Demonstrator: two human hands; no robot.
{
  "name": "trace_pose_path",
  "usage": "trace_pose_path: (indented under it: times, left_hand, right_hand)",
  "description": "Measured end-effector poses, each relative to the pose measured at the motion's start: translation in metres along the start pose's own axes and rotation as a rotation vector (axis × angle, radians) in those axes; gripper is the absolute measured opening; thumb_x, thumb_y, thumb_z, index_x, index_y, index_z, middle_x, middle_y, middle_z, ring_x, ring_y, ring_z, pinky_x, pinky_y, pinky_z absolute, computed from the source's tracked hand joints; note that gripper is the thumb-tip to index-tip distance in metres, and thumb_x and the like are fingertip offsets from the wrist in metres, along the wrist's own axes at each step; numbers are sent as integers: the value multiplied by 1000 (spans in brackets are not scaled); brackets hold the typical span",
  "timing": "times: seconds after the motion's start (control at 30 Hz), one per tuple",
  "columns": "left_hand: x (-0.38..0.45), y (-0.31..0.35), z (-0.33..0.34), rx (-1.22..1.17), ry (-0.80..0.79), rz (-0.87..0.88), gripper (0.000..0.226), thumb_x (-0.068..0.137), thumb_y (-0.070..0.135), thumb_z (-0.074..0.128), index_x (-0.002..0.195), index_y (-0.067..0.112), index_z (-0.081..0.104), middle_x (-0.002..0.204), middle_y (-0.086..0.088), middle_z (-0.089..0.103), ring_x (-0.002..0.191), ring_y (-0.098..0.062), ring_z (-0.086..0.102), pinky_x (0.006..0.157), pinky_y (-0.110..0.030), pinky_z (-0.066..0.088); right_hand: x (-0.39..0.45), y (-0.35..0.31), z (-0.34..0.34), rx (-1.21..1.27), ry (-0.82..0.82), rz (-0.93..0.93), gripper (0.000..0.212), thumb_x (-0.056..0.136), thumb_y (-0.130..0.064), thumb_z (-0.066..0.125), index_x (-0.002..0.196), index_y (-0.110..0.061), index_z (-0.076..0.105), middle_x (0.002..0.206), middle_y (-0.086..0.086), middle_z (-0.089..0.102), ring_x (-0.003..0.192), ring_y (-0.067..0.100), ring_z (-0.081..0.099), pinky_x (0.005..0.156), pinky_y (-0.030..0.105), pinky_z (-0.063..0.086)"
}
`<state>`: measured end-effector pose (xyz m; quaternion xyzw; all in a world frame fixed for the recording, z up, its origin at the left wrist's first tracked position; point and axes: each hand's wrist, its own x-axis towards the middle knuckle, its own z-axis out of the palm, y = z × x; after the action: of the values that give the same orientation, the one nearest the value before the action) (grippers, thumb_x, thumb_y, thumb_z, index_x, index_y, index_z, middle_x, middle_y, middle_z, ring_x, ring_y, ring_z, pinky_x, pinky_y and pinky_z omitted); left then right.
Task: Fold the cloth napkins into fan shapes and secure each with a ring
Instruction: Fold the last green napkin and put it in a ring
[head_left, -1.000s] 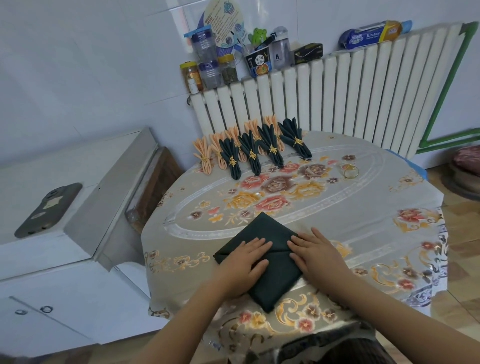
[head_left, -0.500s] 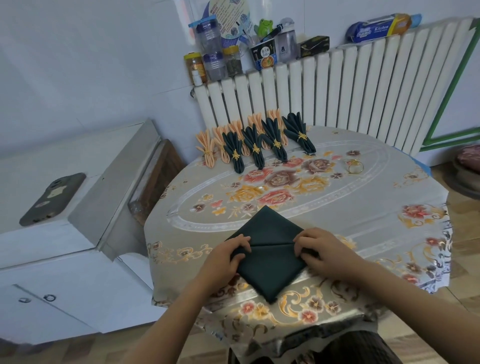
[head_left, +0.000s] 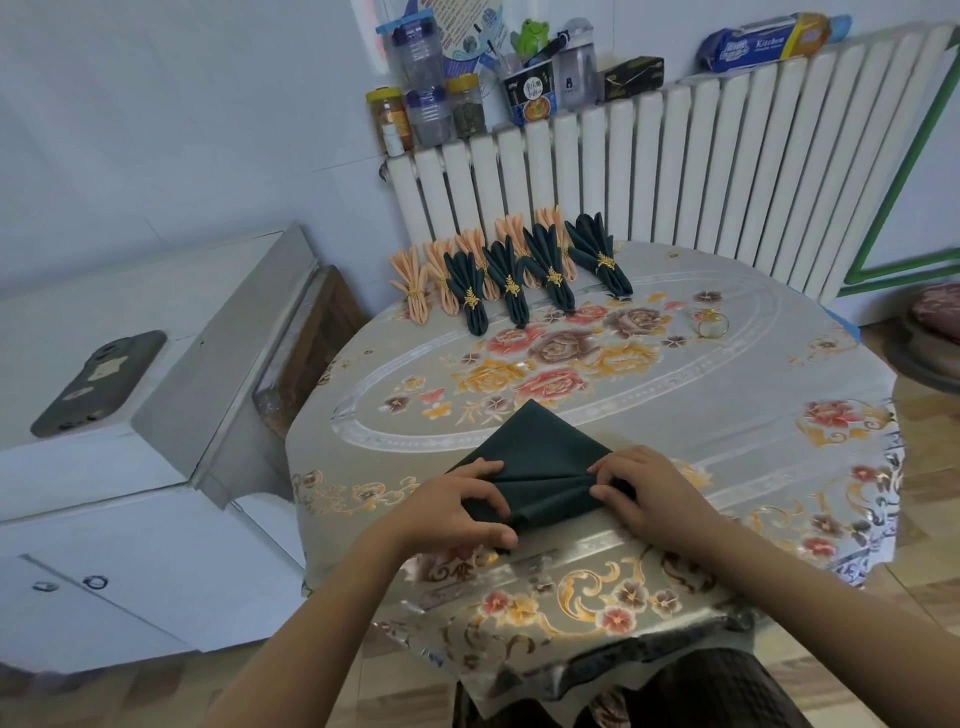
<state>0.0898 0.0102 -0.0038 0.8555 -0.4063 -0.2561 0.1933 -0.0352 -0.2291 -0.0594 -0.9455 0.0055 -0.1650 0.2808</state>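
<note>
Pleating is underway: your left hand (head_left: 457, 506) and right hand (head_left: 641, 488) each pinch the napkin (head_left: 535, 462); next gather another fold.

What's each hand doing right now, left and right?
Left hand: fingers pinch the dark green napkin at its near left edge.
Right hand: fingers pinch the same napkin's right side.

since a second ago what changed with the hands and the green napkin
Both hands went from pressing flat to pinching: the left hand and right hand now gather the green napkin's near edge into pleats. The finished napkins and loose ring stayed put.
</note>
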Motion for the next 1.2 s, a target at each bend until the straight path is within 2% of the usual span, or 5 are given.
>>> trace_pose_path:
  times: [0.17,0.4,0.63,0.73,1.2]
  left_hand:
    - [9,12,20,137,140,-39,52,77,64,62,109,23,67,150,14,34,138,-11,29,111,-36,31]
    - [18,17,39,-73,458,-126,49,97,37,49,53,16,55,94,20,58,90,-11,57,71,-22,38]
    - [26,5,57,-104,650,-122,16,90,27,62,95,14,54,116,4,48,111,-12,48,88,-17,34]
    - [28,4,57,-59,618,-31,48,92,23,58,138,26,45,127,0,40,116,-13,41,101,-25,33]
    - [25,6,19,517,48,-106,49,101,47,26,149,41,20,159,4,11,140,-23,14,115,-38,14]
  right_hand:
    - [8,-8,9,-57,77,79,14,88,-25,63,78,-16,64,81,-3,63,79,16,54,78,31,44]
    - [4,-9,4,105,120,154,4,86,-18,65,85,-21,68,84,-12,62,85,10,49,74,17,34]
    - [7,-11,11,90,169,203,9,82,-10,69,86,-15,75,82,0,64,85,15,47,75,23,34]
    - [6,-9,14,43,213,144,15,79,-5,71,85,-18,77,76,1,63,77,18,49,69,27,37]
    - [16,-32,24,-175,233,209,8,83,-22,67,86,-16,71,80,1,64,79,24,57,66,37,48]
